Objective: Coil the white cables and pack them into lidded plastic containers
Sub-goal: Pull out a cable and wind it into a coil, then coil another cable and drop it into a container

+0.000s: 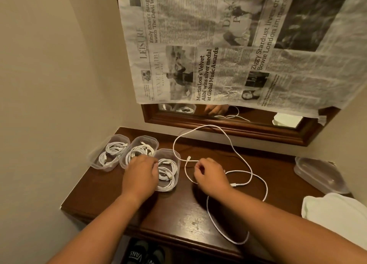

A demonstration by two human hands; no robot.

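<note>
Left hand: palm down over the near end of the middle container, fingers bent downward and hidden behind the back of the hand; cannot tell whether holding anything.
Right hand: fingers curled, pinching the loose cable just beside one connector.
Loose cable: uncoiled, spread in wide loops over the table, from near the mirror to the front edge.
Containers: three, clear, without lids, side by side at the left of the table; far container, middle container, near container.
Coiled cables: white, lying inside all three containers.
Clear plastic stack: at the right of the table, well apart from the hands; lids or boxes, cannot tell.
Cloth: white, at the right front corner.
Newspaper: hanging over the upper part of the mirror.
</note>
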